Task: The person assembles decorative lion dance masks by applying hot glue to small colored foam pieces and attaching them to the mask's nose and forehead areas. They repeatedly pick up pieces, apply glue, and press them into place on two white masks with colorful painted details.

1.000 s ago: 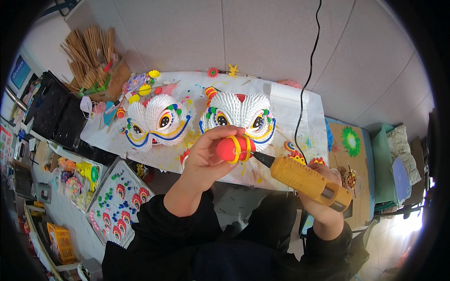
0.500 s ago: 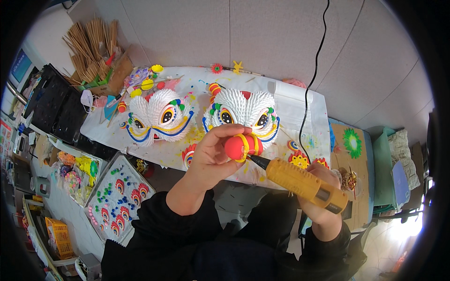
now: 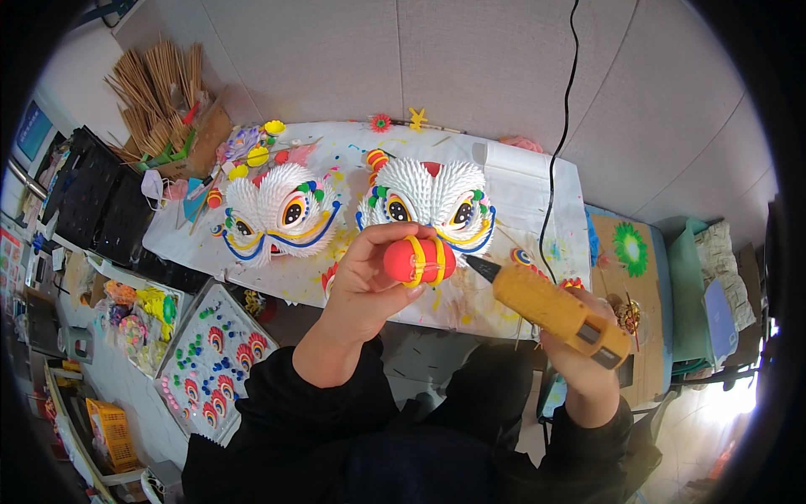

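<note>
Between the fingers and thumb of my left hand (image 3: 359, 281) sits a rounded red piece (image 3: 400, 262) with two yellow bands around it. My right hand (image 3: 579, 361) is closed on the handle of a yellow glue gun (image 3: 546, 304). The gun's dark nozzle points toward the red piece, and a small gap lies between them. Beyond my hands a white lion-head mask (image 3: 430, 189) with painted eyes and blue and yellow trim rests on the table. A similar mask (image 3: 273, 202) lies to its left.
The paint-stained white table cover (image 3: 445, 312) runs across in front of me. A black cord (image 3: 557, 160) hangs down at the right. Wooden sticks (image 3: 151, 88) stand in a box at the far left. A tray (image 3: 197, 328) of small coloured parts sits lower left; a green flower shape (image 3: 630, 249) lies right.
The glue gun's nozzle has drawn away from the red piece toward the right. My left hand has shifted slightly left and turned the piece so both bands show more fully.
</note>
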Tool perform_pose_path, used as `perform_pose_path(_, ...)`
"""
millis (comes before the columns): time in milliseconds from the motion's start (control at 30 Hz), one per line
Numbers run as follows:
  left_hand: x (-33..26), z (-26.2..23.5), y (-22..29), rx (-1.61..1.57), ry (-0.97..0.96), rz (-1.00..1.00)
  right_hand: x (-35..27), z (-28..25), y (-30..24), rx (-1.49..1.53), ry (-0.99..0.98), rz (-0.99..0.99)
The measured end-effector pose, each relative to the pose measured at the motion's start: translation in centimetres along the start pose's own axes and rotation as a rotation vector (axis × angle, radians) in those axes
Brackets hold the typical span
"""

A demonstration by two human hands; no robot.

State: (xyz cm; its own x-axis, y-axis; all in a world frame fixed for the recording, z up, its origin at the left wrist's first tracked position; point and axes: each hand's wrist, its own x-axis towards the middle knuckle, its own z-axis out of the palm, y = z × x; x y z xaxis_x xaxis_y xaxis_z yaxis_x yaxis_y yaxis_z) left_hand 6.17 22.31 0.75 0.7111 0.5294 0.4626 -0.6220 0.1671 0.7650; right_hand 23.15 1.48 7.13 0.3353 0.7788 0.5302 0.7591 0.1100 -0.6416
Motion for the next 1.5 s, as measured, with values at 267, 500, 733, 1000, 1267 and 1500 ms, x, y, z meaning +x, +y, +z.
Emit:
perform_pose_path(267,-0.1,0.2,0.0,0.014,-0.045,-0.021,0.8,0.0,0.0,0.011,-0.104,-0.102)
perform_pose_path(500,-0.3,0.3,0.0,-0.009,-0.051,-0.042,-0.1,0.3,0.5,0.018,-0.061,0.003)
perform_pose_path(733,-0.1,0.2,0.1,0.018,-0.046,-0.035,-0.4,0.1,1.0,-0.033,-0.07,0.015)
perform_pose_path(1000,-0.1,0.2,0.0,0.043,0.038,-0.058,-0.5,-0.1,1.7,0.016,-0.094,-0.045)
perform_pose_path(1267,-0.1,0.3,-0.3,0.076,0.054,-0.057,-0.3,0.5,0.9,-0.079,-0.042,-0.155)
perform_pose_path(1500,-0.1,0.2,-0.4,0.098,0.019,-0.014,0.1,1.2,0.7,-0.018,-0.062,-0.125)
